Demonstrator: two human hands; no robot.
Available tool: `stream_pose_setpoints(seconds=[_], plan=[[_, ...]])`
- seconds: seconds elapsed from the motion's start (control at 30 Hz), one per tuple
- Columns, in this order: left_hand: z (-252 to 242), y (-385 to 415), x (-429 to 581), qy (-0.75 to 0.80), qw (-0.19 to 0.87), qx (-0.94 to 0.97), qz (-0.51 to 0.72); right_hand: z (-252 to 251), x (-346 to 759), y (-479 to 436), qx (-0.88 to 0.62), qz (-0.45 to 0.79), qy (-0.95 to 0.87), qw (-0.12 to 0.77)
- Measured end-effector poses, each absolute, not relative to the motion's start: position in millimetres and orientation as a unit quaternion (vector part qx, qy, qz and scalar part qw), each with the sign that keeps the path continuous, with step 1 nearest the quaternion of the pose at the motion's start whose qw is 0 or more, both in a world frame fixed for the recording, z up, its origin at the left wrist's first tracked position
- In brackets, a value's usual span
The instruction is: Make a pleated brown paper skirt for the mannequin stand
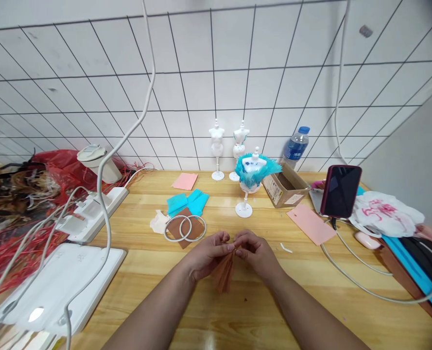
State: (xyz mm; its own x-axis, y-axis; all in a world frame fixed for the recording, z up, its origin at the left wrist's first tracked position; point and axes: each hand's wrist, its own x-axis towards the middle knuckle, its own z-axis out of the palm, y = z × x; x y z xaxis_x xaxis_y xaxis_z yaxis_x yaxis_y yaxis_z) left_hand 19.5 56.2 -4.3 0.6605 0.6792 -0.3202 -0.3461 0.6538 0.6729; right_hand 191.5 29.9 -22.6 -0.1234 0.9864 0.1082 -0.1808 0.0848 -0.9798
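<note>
My left hand (216,253) pinches the gathered top of a piece of brown fabric (223,277), whose loose end fans downward. At that same gathered top, the thumb and fingers of my right hand (254,253) are closed on the brown fabric too. Beyond my left hand, two pale rings (166,232) overlap on a brown square (181,221), near blue fabric pieces (197,201) and a cream scrap (159,222). Farther back stands a small white mannequin (244,209) wrapped in turquoise feathery trim (250,175).
Two more mannequins (217,146) stand by the tiled wall. To the right are a cardboard box (286,187), a water bottle (296,146), a pink sheet (312,223) and an upright phone (341,190). A power strip (95,214) and white cable (104,194) lie left.
</note>
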Motion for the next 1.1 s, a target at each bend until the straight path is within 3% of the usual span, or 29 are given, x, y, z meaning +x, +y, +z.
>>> stream_pose_setpoints(seconds=[0.17, 0.27, 0.37, 0.47, 0.63, 0.77, 0.97, 1.1], plan=[[-8.6, 54.6, 20.1, 0.255, 0.872, 0.316, 0.272, -15.0, 185.3, 25.1, -0.373, 0.584, -0.48, 0.538], [-4.1, 56.5, 16.9, 0.282, 0.847, 0.317, 0.322, -6.9, 189.5, 24.5, -0.398, 0.589, -0.474, 0.52], [10.0, 58.2, 14.9, 0.333, 0.768, 0.418, 0.354, 7.8, 200.0, 26.2, -0.508, 0.515, -0.512, 0.463], [24.9, 57.5, 19.4, 0.403, 0.638, 0.582, 0.303, 22.5, 208.4, 27.3, -0.574, 0.42, -0.567, 0.416], [29.8, 54.2, 32.6, 0.46, 0.538, 0.631, 0.316, 21.3, 206.7, 27.0, -0.547, 0.494, -0.5, 0.455], [30.0, 55.7, 38.5, 0.467, 0.526, 0.632, 0.326, 13.1, 209.2, 31.9, -0.546, 0.532, -0.442, 0.473], [26.5, 103.5, 57.9, 0.462, 0.509, 0.57, 0.45, 40.6, 242.7, 59.5, -0.568, 0.379, -0.499, 0.534], [25.4, 148.5, 87.6, 0.373, 0.609, 0.539, 0.446, 59.6, 256.4, 81.4, -0.557, 0.352, -0.537, 0.527]])
